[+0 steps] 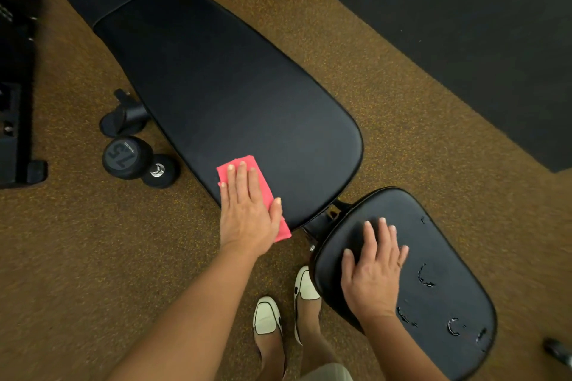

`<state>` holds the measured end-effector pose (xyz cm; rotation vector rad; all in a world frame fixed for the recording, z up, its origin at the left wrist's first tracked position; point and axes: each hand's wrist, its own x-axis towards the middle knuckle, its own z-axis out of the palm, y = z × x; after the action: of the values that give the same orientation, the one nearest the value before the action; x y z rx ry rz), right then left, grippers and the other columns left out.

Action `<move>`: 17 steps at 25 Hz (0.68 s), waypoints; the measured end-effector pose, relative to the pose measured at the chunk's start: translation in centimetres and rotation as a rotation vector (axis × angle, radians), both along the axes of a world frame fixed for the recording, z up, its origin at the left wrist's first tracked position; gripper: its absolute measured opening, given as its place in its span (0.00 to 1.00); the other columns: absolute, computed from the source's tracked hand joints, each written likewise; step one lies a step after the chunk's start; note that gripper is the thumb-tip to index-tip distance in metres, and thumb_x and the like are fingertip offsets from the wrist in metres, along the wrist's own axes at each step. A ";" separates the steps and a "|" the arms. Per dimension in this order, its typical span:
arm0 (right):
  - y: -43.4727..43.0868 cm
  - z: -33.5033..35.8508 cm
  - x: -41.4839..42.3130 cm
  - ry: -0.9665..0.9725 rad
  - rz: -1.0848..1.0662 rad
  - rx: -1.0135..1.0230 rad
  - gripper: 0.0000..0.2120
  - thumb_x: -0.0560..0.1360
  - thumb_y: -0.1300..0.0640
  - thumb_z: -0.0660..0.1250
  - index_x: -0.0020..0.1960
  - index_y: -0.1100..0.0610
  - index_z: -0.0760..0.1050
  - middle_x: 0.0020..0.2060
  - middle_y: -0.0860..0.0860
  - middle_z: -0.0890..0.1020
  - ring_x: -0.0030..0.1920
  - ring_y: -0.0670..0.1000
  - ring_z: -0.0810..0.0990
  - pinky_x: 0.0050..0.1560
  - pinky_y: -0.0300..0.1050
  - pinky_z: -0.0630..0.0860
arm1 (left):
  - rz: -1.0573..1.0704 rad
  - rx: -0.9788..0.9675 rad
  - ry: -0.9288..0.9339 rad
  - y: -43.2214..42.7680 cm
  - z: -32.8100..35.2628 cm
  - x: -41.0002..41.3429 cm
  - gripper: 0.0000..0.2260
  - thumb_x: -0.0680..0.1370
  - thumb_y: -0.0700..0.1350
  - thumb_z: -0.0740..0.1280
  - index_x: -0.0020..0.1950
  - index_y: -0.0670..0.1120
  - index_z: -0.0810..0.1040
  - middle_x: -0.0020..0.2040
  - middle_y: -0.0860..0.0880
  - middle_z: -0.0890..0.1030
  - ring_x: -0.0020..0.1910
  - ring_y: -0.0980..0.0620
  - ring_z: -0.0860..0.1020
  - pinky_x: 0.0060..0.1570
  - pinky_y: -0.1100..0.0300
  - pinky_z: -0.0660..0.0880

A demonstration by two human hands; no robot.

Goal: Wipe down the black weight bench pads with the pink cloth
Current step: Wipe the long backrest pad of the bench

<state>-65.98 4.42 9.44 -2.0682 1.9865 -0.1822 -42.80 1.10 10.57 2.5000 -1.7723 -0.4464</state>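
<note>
- head view: the left hand [247,210] lies flat on the pink cloth [236,161], fingers [243,176] straight and close together, thumb out to the right, pressing rather than pinching.
- the cloth is folded into a narrow strip on the near left corner of the long back pad [232,86]. its near end hangs just over the pad's edge.
- the right hand [374,275] rests palm down on the seat pad [433,257], fingers slightly spread, holding nothing. it looks like a brace for the lean.
- judgement: the wipe is on the back pad's near end, and most of that pad stretches far and left with no cloth on it.
- to do it well, keep the palm flat so the whole strip stays in contact, then run long overlapping passes along the pad from near to far and cover the rounded edges too.
- keep the cloth under the hand. a loose end can bunch or slip off the edge toward the floor [77,241].
- the seat pad shows cracked, curled tears on its right half [424,277]. go lightly there so the cloth does not snag.
- a dumbbell [136,161] lies on the floor just left of the pad, near the feet, so step with care.
</note>
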 end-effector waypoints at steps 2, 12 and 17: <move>0.4 -0.5 -1.0 0.057 -0.020 0.065 0.31 0.77 0.43 0.51 0.74 0.60 0.61 0.75 0.60 0.58 0.76 0.62 0.52 0.72 0.66 0.52 | -0.067 0.017 -0.012 0.4 -0.2 1.2 0.37 0.78 0.59 0.55 0.78 0.39 0.47 0.79 0.40 0.49 0.78 0.43 0.44 0.76 0.45 0.47; 0.4 -0.6 -0.6 0.151 -0.031 0.097 0.32 0.76 0.42 0.51 0.75 0.59 0.59 0.75 0.61 0.57 0.76 0.61 0.52 0.73 0.61 0.48 | 0.045 0.076 -0.029 -0.9 0.0 0.1 0.36 0.80 0.58 0.54 0.78 0.39 0.44 0.79 0.40 0.44 0.77 0.40 0.40 0.76 0.44 0.42; 0.2 -0.7 -0.6 0.188 -0.030 0.105 0.33 0.77 0.41 0.49 0.77 0.57 0.54 0.77 0.59 0.52 0.77 0.60 0.48 0.74 0.59 0.43 | -0.324 0.081 -0.102 0.3 -0.3 4.4 0.37 0.79 0.62 0.50 0.79 0.40 0.46 0.79 0.42 0.43 0.77 0.43 0.38 0.75 0.46 0.43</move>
<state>-66.54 4.62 8.71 -2.0566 2.0863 0.1131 -38.44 1.43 10.23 2.3266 -2.2547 -0.4178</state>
